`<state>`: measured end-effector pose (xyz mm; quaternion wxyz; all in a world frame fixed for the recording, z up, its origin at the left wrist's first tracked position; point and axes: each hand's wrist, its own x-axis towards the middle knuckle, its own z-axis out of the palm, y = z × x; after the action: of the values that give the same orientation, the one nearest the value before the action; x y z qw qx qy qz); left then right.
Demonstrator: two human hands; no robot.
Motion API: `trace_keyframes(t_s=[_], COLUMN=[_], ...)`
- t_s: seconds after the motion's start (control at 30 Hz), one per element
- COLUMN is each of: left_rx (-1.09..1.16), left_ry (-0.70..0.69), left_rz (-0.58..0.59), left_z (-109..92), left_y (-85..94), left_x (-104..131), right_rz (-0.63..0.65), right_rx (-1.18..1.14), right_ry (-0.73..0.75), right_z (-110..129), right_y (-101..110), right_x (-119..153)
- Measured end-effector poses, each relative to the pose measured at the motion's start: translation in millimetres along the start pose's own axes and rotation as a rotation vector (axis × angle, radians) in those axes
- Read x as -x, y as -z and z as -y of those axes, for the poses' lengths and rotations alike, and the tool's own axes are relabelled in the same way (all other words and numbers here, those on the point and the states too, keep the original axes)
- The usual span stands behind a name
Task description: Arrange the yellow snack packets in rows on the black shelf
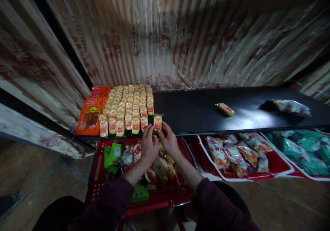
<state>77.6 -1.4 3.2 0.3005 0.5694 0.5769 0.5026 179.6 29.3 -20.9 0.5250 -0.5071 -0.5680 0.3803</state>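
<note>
Many small wrapped yellow cakes [129, 103] stand in rows at the left end of a black shelf [185, 114]. At the right end of the front row, one wrapped cake [157, 122] is upright at the shelf's front edge, a small gap from its neighbour. My right hand [168, 140] has its fingers closed on the right and lower side of that cake. My left hand [150, 145] is at its lower left, fingers bent together near the shelf edge; what they hold, if anything, is hidden. Orange packets [90, 116] lie left of the rows.
Below my hands is a red basket [95, 179] with green packets and wrapped snacks. A single wrapped cake [225, 109] and a shiny packet [292, 107] lie farther right on the shelf. Red baskets [281, 172] of bagged goods are below right. A striped curtain [165, 35] hangs behind.
</note>
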Motion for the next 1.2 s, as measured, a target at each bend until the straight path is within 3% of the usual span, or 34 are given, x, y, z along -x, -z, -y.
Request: trace_keyframes(t_s=[0.17, 0.4, 0.83, 1.2], left_rx=[-0.224, -0.32, -0.235, -0.241], left_ry=[-0.093, -0.165, -0.033, 0.072], left_rz=[0.043, 0.061, 0.138, 0.155], left_z=[8.7, 7.9, 6.2, -7.0], left_y=[-7.9, -11.4, -19.3, -25.1], left_x=[-7.4, -21.3, -47.4, -55.8], right_rz=[0.001, 0.005, -0.009, 0.015], right_rx=[0.011, 0.098, 0.221, 0.143], right_ry=[0.008, 0.027, 0.08, 0.107], right_z=[-3.3, -9.8, -13.3, -30.9], right_y=[-1.5, -5.3, -11.5, -13.8], right_x=[-13.7, -33.3, -63.2, -71.9])
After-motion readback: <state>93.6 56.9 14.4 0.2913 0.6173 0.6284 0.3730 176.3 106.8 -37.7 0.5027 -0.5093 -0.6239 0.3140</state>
